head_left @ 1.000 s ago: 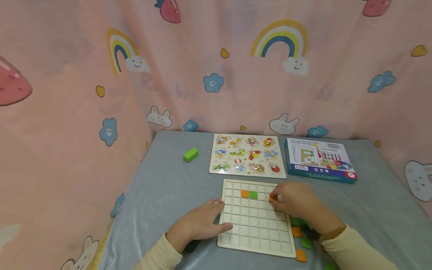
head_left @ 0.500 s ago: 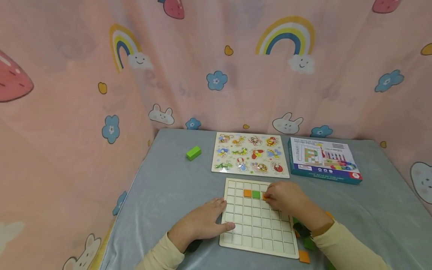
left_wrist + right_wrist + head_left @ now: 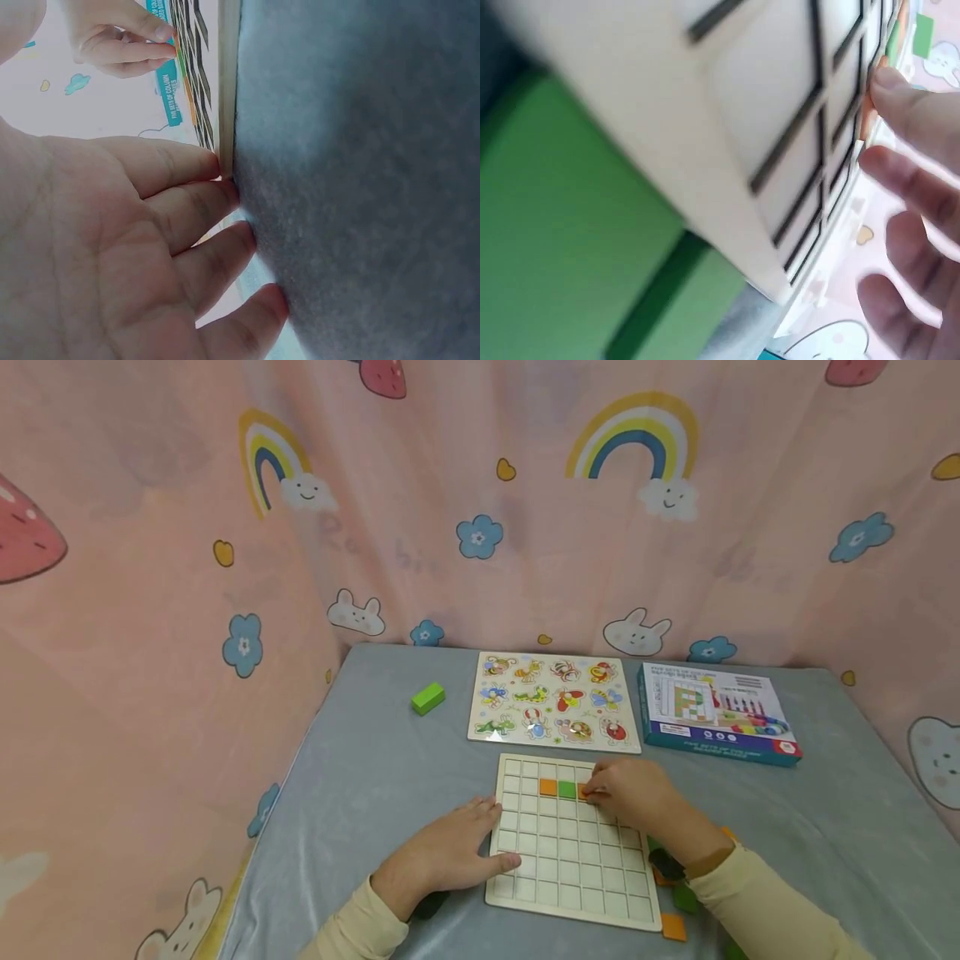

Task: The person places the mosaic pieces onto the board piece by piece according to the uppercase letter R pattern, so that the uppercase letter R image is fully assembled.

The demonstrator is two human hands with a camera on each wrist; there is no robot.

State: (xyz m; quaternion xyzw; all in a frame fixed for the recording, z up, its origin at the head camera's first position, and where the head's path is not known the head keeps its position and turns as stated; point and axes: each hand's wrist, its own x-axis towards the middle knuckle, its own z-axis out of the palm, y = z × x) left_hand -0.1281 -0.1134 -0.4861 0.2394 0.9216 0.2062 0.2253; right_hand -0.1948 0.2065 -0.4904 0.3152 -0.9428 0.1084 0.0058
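The right hand (image 3: 637,789) pinches 1 orange square tile (image 3: 581,791) beside 1 green square tile (image 3: 567,790) — the left hand (image 3: 444,853), fingers stretched out, touches the grid board (image 3: 570,870).

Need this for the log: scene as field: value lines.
left hand: fingers extended, at left edge of grid board
right hand: fingers pinch outer orange tile
tile row, left to right: first orange tile, green tile, outer orange tile
right of board: loose orange tile, green pieces
behind board: bug-picture board, printed box
left of bug-picture board: green block
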